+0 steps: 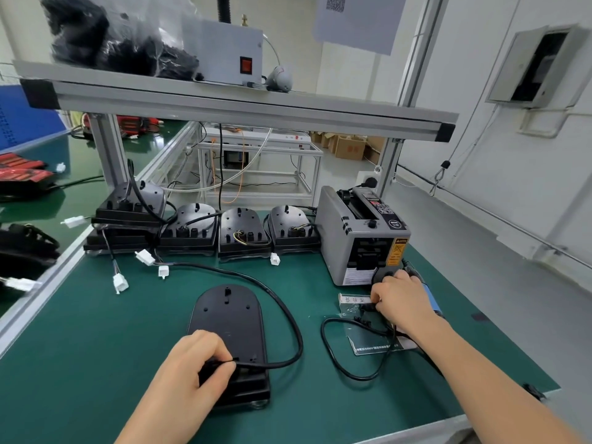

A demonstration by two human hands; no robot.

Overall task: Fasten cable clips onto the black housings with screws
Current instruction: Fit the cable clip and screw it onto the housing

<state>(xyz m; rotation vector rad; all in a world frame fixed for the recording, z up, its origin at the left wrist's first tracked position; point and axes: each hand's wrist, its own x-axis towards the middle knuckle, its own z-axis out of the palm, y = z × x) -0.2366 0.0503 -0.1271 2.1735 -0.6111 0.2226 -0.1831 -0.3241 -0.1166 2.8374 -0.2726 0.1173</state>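
- On the green mat (96,363), the black housing (227,318) lies flat in front of you, rounded end away. It's matte, with small holes across its face. A row of housings (243,232) waits at the back.
- Its cable (288,312) loops out to the right. Your left hand (189,373) pinches it at the near edge; ease off too soon and it could spring out of place.
- Your right hand (400,302) is curled at the small packet (352,301) beside the tape dispenser (355,238). What it holds, I can't tell. Tiny parts could slip and roll.
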